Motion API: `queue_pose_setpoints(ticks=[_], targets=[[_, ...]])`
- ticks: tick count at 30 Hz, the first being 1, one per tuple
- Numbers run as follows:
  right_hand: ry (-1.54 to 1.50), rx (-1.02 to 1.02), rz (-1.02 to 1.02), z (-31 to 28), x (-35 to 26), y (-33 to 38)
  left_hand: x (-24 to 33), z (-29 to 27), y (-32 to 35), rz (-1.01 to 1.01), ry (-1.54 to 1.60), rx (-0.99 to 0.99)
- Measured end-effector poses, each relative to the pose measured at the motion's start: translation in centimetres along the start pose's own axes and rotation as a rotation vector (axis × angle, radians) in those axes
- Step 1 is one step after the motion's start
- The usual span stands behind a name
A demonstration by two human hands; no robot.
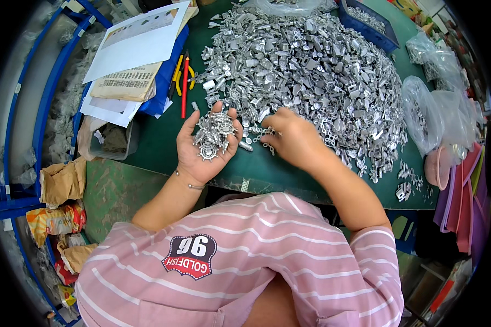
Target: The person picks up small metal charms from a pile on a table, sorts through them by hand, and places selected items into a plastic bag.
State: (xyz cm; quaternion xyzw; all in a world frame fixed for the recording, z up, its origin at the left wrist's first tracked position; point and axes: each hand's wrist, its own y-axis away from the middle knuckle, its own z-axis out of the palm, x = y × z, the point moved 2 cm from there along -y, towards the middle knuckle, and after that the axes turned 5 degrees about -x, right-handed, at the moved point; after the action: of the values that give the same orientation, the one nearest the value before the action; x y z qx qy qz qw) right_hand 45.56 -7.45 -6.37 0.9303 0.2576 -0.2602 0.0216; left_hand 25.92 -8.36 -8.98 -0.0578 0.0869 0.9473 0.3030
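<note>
My left hand (pixel 202 155) is palm up, its fingers curled round a handful of silver metal charms (pixel 215 132); several look like small ship's wheels. To its right, my right hand (pixel 294 139) bends down at the near left edge of a big heap of mixed silver metal charms (pixel 311 71). Its thumb and fingers close on small looped silver charms (pixel 268 132), partly hidden by the fingers. A few loose pieces, one of them a long silver charm (pixel 245 146), lie on the green tabletop (pixel 300 182) between my hands.
Left of the heap are a red pencil (pixel 184 92), yellow-handled pliers (pixel 178 75), papers (pixel 136 41) on a blue tray, and a plastic tub (pixel 114 143). A blue bin (pixel 370 24) stands at the back right. Clear plastic bags (pixel 420 109) line the right edge; blue shelving (pixel 43 109) is at left.
</note>
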Motion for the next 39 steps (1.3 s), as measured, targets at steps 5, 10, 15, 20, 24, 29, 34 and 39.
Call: queue_pose_setpoints(ticks=[5,10,15,20,24,29,34,39], targets=[[0.162,-0.049,0.023,1.8,0.0,0.3,0.0,0.2,0.5,0.025,-0.032,0.027],[-0.552,-0.009,0.085,-0.8,4.5,1.4,0.5,-0.5,0.6,0.026,-0.004,0.015],[-1.721,0.125,0.37,-3.4,7.5,2.0,0.1,-0.5,0.2,0.028,-0.025,0.033],[-0.731,0.061,0.471,-2.7,5.0,-1.2,-0.3,-0.3,0.0,0.011,-0.014,0.034],[0.225,0.205,0.151,-0.4,3.4,-1.2,0.0,-0.1,0.4,0.027,-0.025,0.03],[-0.374,0.192,0.223,-1.1,6.3,-0.5,0.4,-0.5,0.5,0.046,-0.032,0.043],[-1.898,0.271,0.248,-2.9,9.1,1.1,0.1,-0.4,0.1,0.021,-0.019,0.027],[-1.364,0.078,0.202,-1.8,6.0,-0.6,-0.2,-0.3,-0.2,0.008,-0.03,0.032]])
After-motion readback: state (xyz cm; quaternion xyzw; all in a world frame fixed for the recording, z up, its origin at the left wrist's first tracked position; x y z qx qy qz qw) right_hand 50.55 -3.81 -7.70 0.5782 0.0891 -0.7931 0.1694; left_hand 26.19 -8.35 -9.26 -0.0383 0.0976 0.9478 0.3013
